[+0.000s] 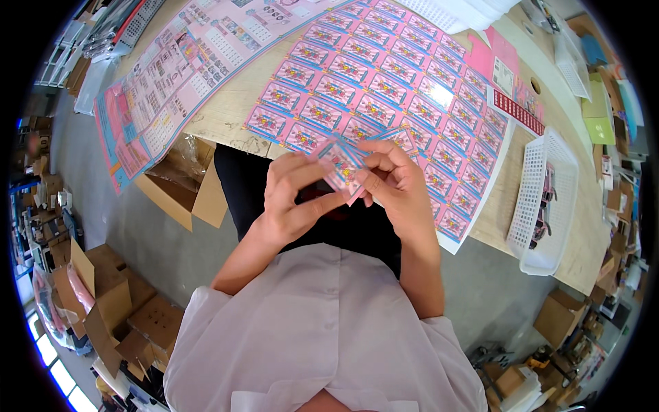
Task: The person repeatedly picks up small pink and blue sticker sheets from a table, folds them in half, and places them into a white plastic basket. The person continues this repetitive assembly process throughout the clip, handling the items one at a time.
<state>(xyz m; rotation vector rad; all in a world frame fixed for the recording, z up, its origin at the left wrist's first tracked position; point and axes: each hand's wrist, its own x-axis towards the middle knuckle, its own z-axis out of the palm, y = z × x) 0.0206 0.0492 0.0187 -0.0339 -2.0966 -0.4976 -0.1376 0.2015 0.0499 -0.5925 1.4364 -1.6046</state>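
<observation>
Both my hands are raised at the table's near edge around a small pink card [341, 165] with a colourful printed picture. My left hand [283, 196] has its thumb and fingers closed on the card's left side, slightly smeared by motion. Thumb and fingers of my right hand [397, 180] pinch its right side. Just behind the right fingers shows a similar pink and blue printed piece [405, 137]; I cannot tell whether the hand touches it. Beyond lies a large sheet [384, 65] printed with rows of pink and blue cards, partly covered by my hands.
A pink printed poster [175, 75] hangs over the table's left edge. A white basket [541, 206] with dark items stands on the right, near a red card strip [515, 110]. Another white basket [453, 14] sits at the back. An open carton [182, 189] is below left.
</observation>
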